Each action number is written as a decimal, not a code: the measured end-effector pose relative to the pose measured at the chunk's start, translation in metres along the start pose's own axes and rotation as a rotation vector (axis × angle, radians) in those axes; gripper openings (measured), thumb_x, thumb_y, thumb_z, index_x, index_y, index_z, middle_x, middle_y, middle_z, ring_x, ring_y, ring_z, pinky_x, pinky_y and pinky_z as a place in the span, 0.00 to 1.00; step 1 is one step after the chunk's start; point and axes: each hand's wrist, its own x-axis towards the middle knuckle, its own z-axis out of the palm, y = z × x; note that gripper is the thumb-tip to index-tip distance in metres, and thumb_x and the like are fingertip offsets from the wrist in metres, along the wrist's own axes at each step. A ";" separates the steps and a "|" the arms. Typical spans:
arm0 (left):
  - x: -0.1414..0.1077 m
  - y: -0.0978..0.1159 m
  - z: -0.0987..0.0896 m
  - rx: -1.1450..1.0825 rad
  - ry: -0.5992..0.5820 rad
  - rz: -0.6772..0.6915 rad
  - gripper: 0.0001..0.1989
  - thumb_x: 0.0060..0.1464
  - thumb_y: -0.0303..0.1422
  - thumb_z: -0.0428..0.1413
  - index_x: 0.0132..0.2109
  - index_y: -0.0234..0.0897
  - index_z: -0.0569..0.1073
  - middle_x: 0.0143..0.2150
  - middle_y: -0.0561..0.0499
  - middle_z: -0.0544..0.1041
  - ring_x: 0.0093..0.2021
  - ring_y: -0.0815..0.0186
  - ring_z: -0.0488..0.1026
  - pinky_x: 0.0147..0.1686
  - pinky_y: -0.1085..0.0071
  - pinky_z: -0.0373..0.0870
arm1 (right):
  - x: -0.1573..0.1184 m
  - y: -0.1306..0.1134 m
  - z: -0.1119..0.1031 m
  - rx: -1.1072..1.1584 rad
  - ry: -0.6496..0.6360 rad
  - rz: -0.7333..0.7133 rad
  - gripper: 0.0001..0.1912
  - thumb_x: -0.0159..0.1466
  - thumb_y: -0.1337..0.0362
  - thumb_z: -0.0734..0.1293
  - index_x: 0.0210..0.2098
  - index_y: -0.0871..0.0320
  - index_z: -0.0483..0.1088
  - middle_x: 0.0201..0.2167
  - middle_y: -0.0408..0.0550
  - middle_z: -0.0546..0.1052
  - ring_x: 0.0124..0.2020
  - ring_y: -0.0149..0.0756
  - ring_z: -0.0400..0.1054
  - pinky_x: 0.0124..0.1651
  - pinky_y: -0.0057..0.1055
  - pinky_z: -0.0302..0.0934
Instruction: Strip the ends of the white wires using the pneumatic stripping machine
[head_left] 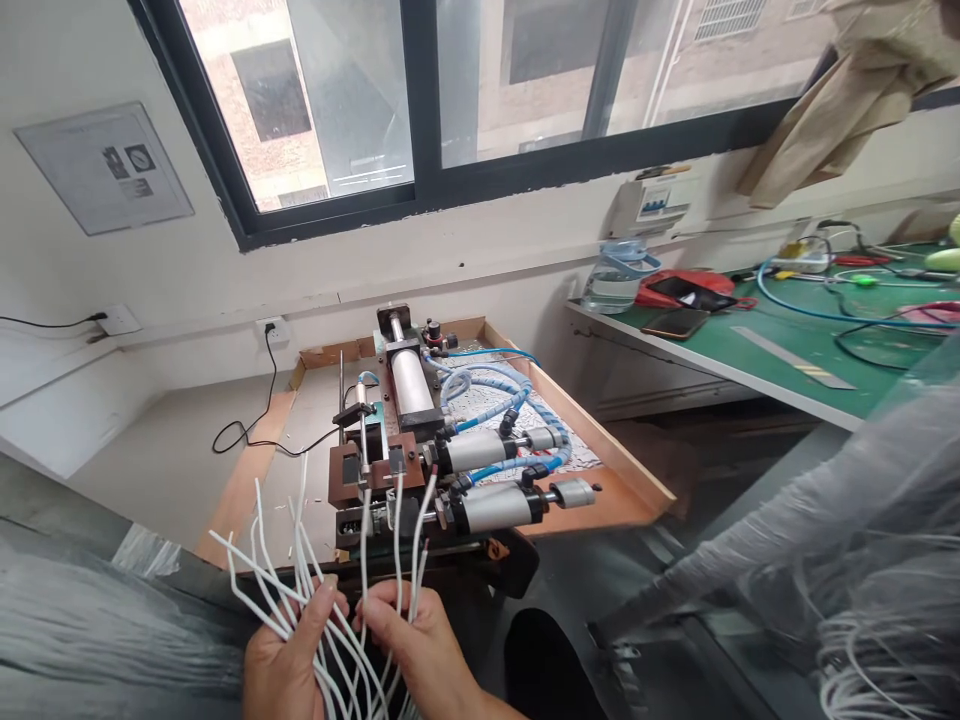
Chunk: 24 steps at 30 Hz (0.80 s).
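My left hand point(292, 655) is closed round a bundle of white cables point(259, 575), whose free ends fan out up and to the left. Beside it, my right hand point(420, 640) pinches several more white cables point(398, 545) between thumb and fingers. Their ends point up toward a pneumatic wire-stripping machine point(411, 385). One of these cables reaches the front of its brown block point(402, 455); whether it goes inside I cannot tell. Two cable ends further right show dark reddish tips. The lower lengths of the cables run down out of view.
The machine stands on a bench with a low wooden rim point(585, 420) and small white scraps on it. Blue air hoses point(517, 385) loop on its right. A green-topped table point(795, 350) carries a water jug point(619, 275) and phones. Plastic-wrapped cables point(877, 650) hang at lower right.
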 end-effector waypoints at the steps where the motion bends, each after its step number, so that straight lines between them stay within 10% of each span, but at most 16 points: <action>1: 0.000 0.001 0.000 -0.009 0.007 -0.004 0.10 0.33 0.33 0.63 0.24 0.31 0.73 0.20 0.50 0.74 0.22 0.66 0.70 0.25 0.73 0.67 | 0.001 0.001 -0.001 0.012 0.024 -0.003 0.16 0.49 0.55 0.68 0.23 0.64 0.69 0.17 0.43 0.67 0.20 0.25 0.54 0.26 0.24 0.48; 19: 0.005 0.007 0.010 -0.086 0.051 0.035 0.11 0.30 0.31 0.64 0.26 0.32 0.73 0.20 0.51 0.74 0.22 0.69 0.70 0.25 0.75 0.68 | 0.016 -0.011 -0.001 0.096 0.163 0.087 0.12 0.50 0.59 0.66 0.21 0.63 0.64 0.14 0.38 0.60 0.16 0.22 0.46 0.20 0.22 0.38; 24: 0.006 0.003 0.011 -0.059 -0.013 0.063 0.10 0.32 0.31 0.63 0.27 0.33 0.74 0.22 0.52 0.75 0.27 0.66 0.71 0.30 0.73 0.68 | 0.011 -0.014 0.001 0.066 -0.035 0.111 0.13 0.48 0.58 0.69 0.22 0.64 0.70 0.15 0.40 0.63 0.19 0.25 0.52 0.25 0.24 0.47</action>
